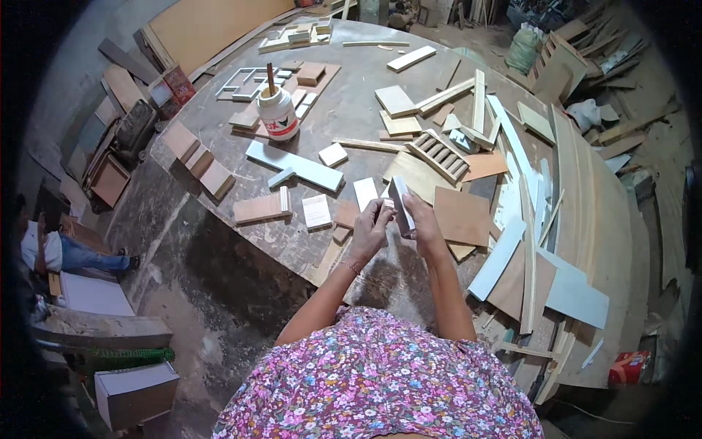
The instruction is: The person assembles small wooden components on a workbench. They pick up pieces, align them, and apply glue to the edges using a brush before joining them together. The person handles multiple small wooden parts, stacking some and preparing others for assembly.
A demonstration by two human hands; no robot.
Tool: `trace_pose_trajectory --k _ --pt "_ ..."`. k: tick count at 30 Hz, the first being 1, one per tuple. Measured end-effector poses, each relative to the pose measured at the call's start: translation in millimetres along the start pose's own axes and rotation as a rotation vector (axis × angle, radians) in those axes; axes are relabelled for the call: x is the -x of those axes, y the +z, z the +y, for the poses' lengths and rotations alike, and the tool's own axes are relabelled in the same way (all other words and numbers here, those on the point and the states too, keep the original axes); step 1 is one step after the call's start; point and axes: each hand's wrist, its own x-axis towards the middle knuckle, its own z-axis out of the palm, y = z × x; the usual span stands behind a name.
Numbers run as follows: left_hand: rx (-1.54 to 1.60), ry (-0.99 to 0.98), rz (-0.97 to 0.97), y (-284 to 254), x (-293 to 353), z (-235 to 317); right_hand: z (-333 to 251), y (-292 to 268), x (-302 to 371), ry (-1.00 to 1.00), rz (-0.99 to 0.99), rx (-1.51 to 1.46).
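So I've got a small pale piece (389, 205) pinched in my left hand (371, 227) and a board (399, 196) gripped on edge in my right hand (423, 225), over the counter's (344, 77) near side, probably to compare them. Farther left, the white tub (278, 117) stands upright, I guess so its stick (270, 77) stays grabbable.

With the left hand (373, 223) and right hand (425, 225) as the clock's centre, I see bare tabletop (344, 88) open toward eleven, a thin stick (365, 145) lying low across the way. A white jar (278, 117) rises between ten and eleven; a slatted frame (439, 156) crowds one, a brown panel (462, 216) three.
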Motion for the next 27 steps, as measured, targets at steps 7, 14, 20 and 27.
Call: trace_pose_trajectory --k 7,14,20,27 --pt "0.061 -0.054 -0.065 -9 -7 -5 0 1 9 0.030 0.031 -0.061" --pt "0.104 -0.025 0.039 -9 -8 -12 -2 8 8 -0.044 0.046 0.035" --pt "-0.029 0.084 0.190 -17 -12 -8 -14 24 28 -0.346 0.153 0.671" --pt "-0.295 0.297 0.186 -4 6 17 -12 32 -5 -0.065 0.264 0.892"
